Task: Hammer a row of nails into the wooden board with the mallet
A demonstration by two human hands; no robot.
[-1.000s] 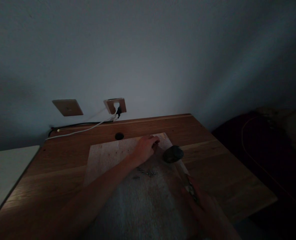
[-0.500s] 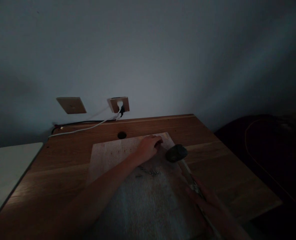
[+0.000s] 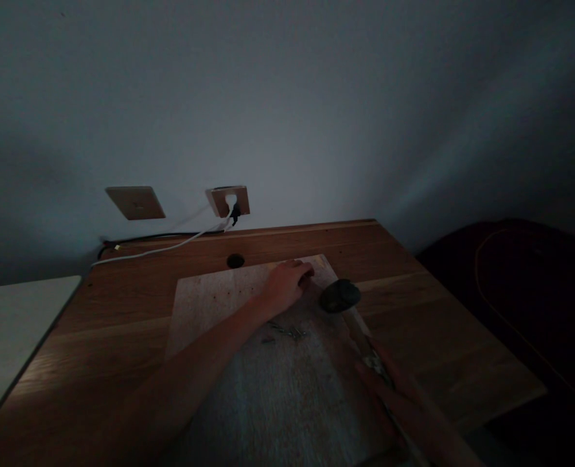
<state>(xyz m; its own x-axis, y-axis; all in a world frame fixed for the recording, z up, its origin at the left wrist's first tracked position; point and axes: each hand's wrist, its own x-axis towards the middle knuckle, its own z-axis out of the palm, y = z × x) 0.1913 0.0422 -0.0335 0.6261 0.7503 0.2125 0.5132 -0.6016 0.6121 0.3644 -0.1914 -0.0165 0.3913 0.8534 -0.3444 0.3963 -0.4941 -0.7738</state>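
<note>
Black-headed hammer (image 3: 356, 329) is in R hand (image 3: 406, 397), fingers wrapped round handle, head by board's R edge. L hand (image 3: 286, 284) rests nr far R corner of pale board (image 3: 287, 395), fingers curled; can't tell if pinching anything. Sm. metal bits (image 3: 294, 333) lie mid-board. Wood desk (image 3: 443, 324) underneath.

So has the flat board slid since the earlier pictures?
No, not visibly. The board keeps the same place against the round hole in the desk, which still sits just beyond its far edge.
</note>
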